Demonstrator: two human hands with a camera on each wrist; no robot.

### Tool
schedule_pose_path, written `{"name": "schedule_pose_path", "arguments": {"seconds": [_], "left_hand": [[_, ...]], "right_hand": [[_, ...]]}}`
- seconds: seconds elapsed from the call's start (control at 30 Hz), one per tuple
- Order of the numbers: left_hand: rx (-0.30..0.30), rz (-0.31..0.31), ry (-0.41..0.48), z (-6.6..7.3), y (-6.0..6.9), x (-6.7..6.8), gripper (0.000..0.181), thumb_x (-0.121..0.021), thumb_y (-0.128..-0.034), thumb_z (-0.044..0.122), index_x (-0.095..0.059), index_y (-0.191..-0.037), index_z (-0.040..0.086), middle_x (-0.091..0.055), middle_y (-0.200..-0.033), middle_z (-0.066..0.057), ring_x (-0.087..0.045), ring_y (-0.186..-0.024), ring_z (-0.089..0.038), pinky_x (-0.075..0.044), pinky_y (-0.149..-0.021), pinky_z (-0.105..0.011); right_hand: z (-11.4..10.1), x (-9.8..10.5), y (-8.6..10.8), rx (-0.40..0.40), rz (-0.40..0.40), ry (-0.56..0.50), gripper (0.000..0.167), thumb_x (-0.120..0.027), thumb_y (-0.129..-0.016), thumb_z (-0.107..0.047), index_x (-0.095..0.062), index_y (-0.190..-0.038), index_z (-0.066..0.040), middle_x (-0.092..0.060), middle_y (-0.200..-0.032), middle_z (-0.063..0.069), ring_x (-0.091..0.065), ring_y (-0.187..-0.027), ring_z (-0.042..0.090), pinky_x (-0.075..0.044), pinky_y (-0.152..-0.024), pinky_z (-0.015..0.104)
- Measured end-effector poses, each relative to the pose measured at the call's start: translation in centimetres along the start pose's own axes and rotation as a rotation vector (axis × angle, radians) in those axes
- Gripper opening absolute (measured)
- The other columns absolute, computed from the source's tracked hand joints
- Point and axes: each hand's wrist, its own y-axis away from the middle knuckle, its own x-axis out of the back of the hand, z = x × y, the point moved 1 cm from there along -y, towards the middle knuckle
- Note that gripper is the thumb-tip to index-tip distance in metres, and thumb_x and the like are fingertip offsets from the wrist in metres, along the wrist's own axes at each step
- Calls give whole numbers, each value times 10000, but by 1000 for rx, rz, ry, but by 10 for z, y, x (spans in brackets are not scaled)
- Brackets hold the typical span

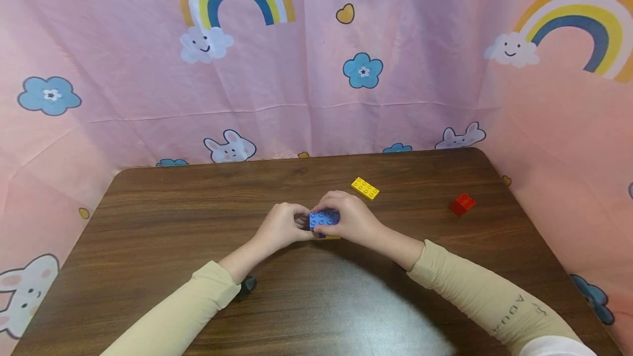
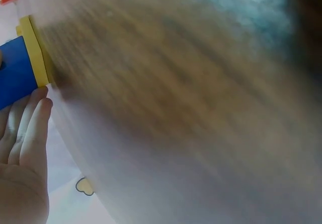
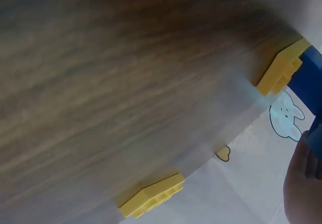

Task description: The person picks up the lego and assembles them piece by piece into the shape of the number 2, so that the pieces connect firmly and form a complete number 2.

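Near the table's middle a blue building brick (image 1: 321,220) with studs on top sits over a flat yellow brick (image 1: 326,238). My right hand (image 1: 352,217) pinches the blue brick between thumb and fingers from the right. From the left, the thumb and fingers of my left hand (image 1: 284,225) hold the stack low down. In the left wrist view, fingertips touch where the blue brick (image 2: 17,73) meets the yellow one (image 2: 36,53). The right wrist view shows darker blue (image 3: 307,80) on the yellow piece (image 3: 283,69); fingers hide much of the stack.
Behind the right hand lies a second flat yellow brick (image 1: 365,188). Farther right is a red brick (image 1: 462,204). A small dark object (image 1: 247,285) lies beside the left sleeve. A printed pink cloth (image 1: 316,70) hangs around the wooden table (image 1: 173,218).
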Motion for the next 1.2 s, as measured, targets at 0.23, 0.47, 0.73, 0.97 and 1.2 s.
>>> {"name": "schedule_pose_path", "arguments": {"seconds": [0.23, 0.47, 0.73, 0.97, 1.2], "left_hand": [[-10, -13, 27, -1, 0, 0, 314, -934, -811, 150, -803, -1052, -3, -831, -1007, -131, -820, -907, -220, -673, -797, -288], [-4, -22, 55, -3, 0, 0, 340, -943, -811, 188, -804, -1062, 6, -832, -1019, -121, -819, -935, -220, -673, -822, -308], [48, -41, 86, -3, 1, 0, 351, -936, -819, 166, -785, -1086, -7, -823, -1060, -142, -813, -976, -240, -676, -857, -343], [90, -45, 105, 0, 2, 0, 373, -921, -840, 149, -765, -1135, -17, -809, -1120, -171, -810, -1014, -262, -671, -892, -363], [103, -48, 115, 3, 4, 1, 361, -917, -838, 115, -758, -1129, -26, -809, -1110, -176, -810, -1012, -268, -673, -889, -367]], "right_hand": [[4, 2, 3, -31, -8, -49, 330, -927, -842, -190, -813, -1142, -113, -761, -1087, 16, -685, -994, 146, -592, -889, 259], [8, 4, 7, -50, -9, -74, 347, -926, -842, -179, -810, -1163, -120, -761, -1096, 14, -687, -1010, 146, -586, -894, 262], [10, 9, 13, -76, -4, -75, 366, -931, -838, -194, -805, -1176, -135, -766, -1102, 1, -684, -1040, 150, -573, -904, 288], [16, 13, 19, -85, 0, -65, 373, -930, -836, -179, -802, -1182, -119, -771, -1116, 17, -694, -1068, 173, -598, -973, 364], [17, 16, 24, -95, -7, -74, 370, -922, -843, -169, -797, -1185, -103, -775, -1126, 32, -706, -1075, 185, -609, -1005, 409]]}}
